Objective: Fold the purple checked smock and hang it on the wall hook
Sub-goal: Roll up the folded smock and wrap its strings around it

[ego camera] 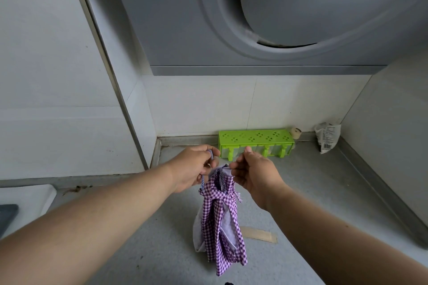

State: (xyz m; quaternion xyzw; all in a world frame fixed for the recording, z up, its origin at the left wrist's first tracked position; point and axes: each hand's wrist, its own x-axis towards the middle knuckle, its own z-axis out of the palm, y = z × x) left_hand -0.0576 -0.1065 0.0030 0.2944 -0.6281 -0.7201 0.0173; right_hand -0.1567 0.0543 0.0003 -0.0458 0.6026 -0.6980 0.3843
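The purple checked smock (220, 222) hangs bunched and folded lengthwise above the grey counter, its pale lining showing on both sides. My left hand (194, 169) pinches its thin loop cord (210, 154) at the top left. My right hand (252, 171) pinches the gathered top edge of the cloth just to the right. Both hands are raised in front of the white tiled wall. No wall hook is visible in this view.
A lime green rack (256, 143) with small pegs sits against the back wall on the counter (301, 192). A crumpled plastic bag (327, 137) lies in the right corner. A grey range hood (254, 18) hangs overhead. A strip of tape (259, 233) sticks to the counter.
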